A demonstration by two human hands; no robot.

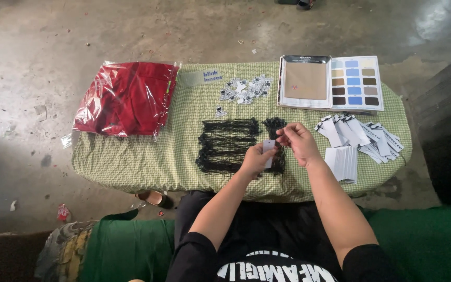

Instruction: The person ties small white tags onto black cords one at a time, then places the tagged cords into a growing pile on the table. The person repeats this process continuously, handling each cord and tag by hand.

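Head view looks down on a low table covered in green-and-white checked cloth [131, 162], standing on a bare concrete floor. At its ten o'clock corner lies a folded red garment sealed in a clear plastic bag [126, 97]. Toward twelve o'clock a scatter of small white printed stickers [245, 89] is spread out. At the middle sit rows of thin black looped strings [226, 144], laid in a loose dark mat. Just right of them, the left hand [256, 159] pinches a small white rectangular paper tag [269, 148] between thumb and fingertips, holding it upright above the table's centre; it is plain and pale on the face shown, with narrow proportions. The right hand [298, 141] is closed at the fingertips on a black string [280, 137] right at the tag's upper edge; whether the string passes through the tag I cannot tell. At one o'clock lies an open fabric swatch book with tan, blue and brown squares [353, 82]. At three o'clock rest fanned and stacked white paper tags [351, 143].
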